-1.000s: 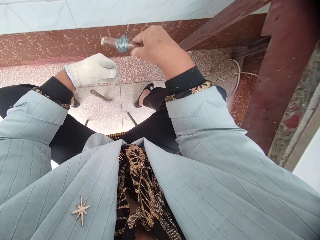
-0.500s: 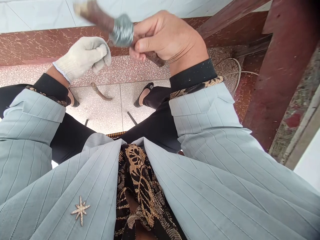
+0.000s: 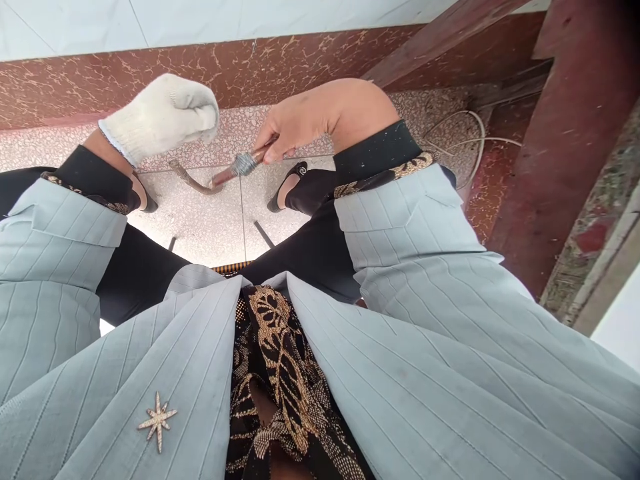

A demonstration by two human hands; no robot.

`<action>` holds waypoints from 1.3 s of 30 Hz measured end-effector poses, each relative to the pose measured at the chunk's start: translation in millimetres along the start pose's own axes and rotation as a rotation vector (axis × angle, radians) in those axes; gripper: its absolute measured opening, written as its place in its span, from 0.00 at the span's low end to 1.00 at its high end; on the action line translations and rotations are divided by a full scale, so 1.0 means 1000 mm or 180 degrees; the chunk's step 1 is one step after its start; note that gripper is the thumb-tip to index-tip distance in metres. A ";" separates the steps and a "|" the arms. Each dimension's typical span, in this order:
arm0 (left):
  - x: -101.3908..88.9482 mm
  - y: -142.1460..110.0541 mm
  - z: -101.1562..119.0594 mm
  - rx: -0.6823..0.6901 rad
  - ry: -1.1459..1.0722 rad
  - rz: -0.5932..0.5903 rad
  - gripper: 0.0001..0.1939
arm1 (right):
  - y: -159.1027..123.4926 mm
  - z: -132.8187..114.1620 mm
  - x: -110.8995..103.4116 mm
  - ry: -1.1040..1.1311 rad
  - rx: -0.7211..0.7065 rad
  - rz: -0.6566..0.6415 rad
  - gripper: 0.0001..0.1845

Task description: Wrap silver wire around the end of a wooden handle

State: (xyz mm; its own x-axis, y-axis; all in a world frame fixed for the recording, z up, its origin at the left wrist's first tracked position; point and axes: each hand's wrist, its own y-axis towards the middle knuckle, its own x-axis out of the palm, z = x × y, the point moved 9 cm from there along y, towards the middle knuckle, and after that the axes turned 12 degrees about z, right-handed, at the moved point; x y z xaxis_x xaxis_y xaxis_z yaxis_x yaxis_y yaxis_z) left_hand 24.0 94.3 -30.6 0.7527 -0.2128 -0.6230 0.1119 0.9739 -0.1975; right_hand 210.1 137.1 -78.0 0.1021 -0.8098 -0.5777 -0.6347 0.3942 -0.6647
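Note:
My right hand [image 3: 295, 123], bare, is closed around one end of a brown wooden stick [image 3: 225, 177]. A coil of silvery wire [image 3: 244, 164] is wound about the stick's middle. The stick tilts down to the left, its far end overlapping in view a curved stick [image 3: 193, 181] on the floor; I cannot tell whether the two touch. My left hand [image 3: 167, 115], in a white knitted glove, is a closed fist held to the left and above. What its curled fingers hold, if anything, is hidden.
Terrazzo floor [image 3: 210, 233] lies between my feet. A tiled wall with a red-brown base [image 3: 240, 63] runs ahead. At the right stand dark red wooden beams [image 3: 560, 133], with a pale cable [image 3: 483, 133] looped on the floor beside them.
My right hand has lowered the wire-wound stick from in front of the wall to over the floor, its far end now pointing down. My gloved left hand has hardly moved and stays closed.

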 end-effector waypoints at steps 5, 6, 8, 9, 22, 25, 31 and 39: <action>-0.018 0.005 -0.015 -0.0178 0.0072 0.0420 0.14 | -0.006 0.000 -0.006 0.0320 -0.0181 -0.0071 0.20; -0.020 0.006 -0.017 -0.0227 0.0094 0.0463 0.15 | -0.008 0.002 -0.012 0.0426 -0.0189 0.0102 0.22; -0.019 0.008 -0.020 -0.0392 0.0141 0.0533 0.14 | -0.013 0.004 -0.023 0.0744 -0.0267 0.0438 0.27; -0.017 0.008 -0.023 -0.0529 0.0157 0.0561 0.13 | -0.016 0.002 -0.027 0.0983 -0.0346 0.0612 0.30; 0.039 -0.004 0.005 -0.0387 0.0228 -0.0437 0.15 | -0.013 0.010 -0.036 0.0163 0.0738 0.1323 0.33; 0.033 -0.003 0.003 -0.0299 0.0429 -0.0464 0.13 | -0.005 0.005 -0.006 -0.0252 0.0501 0.0227 0.28; 0.022 0.007 -0.007 -0.0200 -0.0295 -0.0010 0.11 | -0.017 -0.006 -0.021 0.1072 -0.0170 0.0489 0.27; 0.042 -0.003 -0.014 -0.0652 -0.0016 -0.0314 0.11 | -0.024 0.021 -0.056 0.2220 0.0008 0.2212 0.26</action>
State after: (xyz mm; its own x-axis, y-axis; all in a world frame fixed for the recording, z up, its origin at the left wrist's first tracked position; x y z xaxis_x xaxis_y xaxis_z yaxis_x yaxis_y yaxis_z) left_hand 45.8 81.2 -66.7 0.7478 -0.3054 -0.5895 0.0515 0.9119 -0.4072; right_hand 235.9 182.2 -39.7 -0.7686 -0.4721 -0.4316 -0.3807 0.8798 -0.2844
